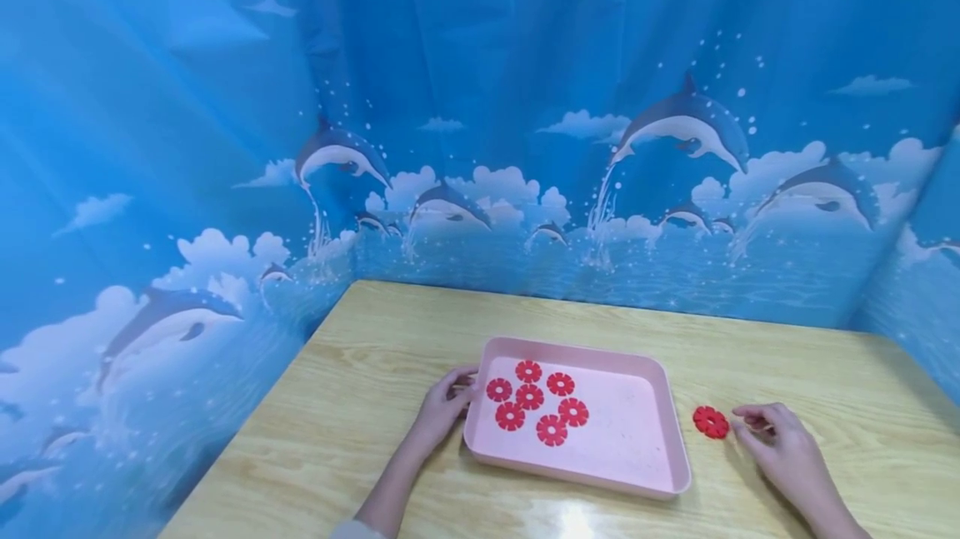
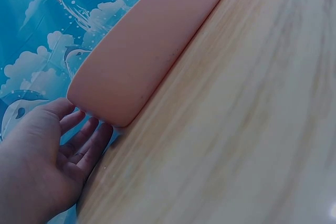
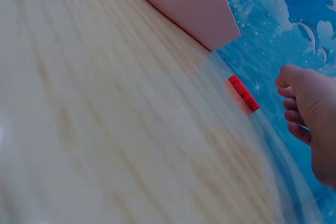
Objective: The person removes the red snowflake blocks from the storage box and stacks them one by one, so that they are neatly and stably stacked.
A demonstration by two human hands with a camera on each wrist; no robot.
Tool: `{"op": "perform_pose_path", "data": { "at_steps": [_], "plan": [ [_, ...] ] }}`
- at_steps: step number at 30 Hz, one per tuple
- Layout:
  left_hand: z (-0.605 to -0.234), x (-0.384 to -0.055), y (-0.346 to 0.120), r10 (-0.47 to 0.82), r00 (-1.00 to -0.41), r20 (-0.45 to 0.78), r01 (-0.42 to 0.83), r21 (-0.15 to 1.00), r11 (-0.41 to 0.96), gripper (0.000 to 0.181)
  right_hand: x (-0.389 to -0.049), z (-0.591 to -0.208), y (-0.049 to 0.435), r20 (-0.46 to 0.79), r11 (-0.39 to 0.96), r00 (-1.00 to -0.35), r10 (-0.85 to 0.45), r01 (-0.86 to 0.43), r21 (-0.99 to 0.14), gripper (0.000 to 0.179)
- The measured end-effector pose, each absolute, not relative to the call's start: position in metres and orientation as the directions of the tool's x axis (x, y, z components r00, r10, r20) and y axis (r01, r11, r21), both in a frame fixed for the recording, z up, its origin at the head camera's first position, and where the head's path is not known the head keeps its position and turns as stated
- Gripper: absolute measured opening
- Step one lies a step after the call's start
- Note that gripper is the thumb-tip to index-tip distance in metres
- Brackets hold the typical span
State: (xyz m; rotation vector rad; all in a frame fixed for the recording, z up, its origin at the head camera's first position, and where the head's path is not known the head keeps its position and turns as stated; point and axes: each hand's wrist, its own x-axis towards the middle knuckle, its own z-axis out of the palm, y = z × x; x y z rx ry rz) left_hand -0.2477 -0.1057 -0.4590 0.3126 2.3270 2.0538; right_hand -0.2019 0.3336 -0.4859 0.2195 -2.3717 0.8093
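Note:
A shallow pink tray (image 1: 615, 439) stands on the table, with several red notched discs (image 1: 529, 396) lying flat in its left half. My left hand (image 1: 442, 407) rests at the tray's left end. In the left wrist view its relaxed fingertips (image 2: 105, 129) meet the outside of the pink wall (image 2: 131, 61). Right of the tray, another red notched piece (image 1: 710, 422) lies on the table; side-on in the right wrist view it looks thick, like stacked discs. Close to its right side, my right hand (image 1: 783, 451) holds nothing, fingers loosely bent and apart from the piece.
The pale wood-grain table (image 1: 360, 356) ends at the back against a blue curtain (image 1: 480, 106) printed with dolphins and clouds. The curtain also runs along the left and right sides. A bright light reflection lies on the table in front of the tray.

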Motion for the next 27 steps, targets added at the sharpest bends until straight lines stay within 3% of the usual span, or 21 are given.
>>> {"op": "perform_pose_path", "data": {
  "at_steps": [6,14,27],
  "plan": [
    [-0.460,-0.248,-0.105,0.161,-0.981,0.113,0.132,0.985,0.110,0.035,-0.198,-0.462,0.315,0.575,0.784,-0.818,0.039,-0.332,-0.525,0.017],
    [-0.461,-0.249,-0.106,0.170,-0.978,0.121,0.140,0.985,0.100,0.035,-0.205,-0.436,0.268,0.583,0.755,-0.808,-0.089,-0.436,-0.489,0.020],
    [-0.456,-0.245,-0.105,0.167,-0.978,0.124,0.142,0.985,0.101,0.036,-0.224,-0.440,0.190,0.422,0.713,-0.874,-0.239,-0.453,-0.535,0.024]
  ]
}}
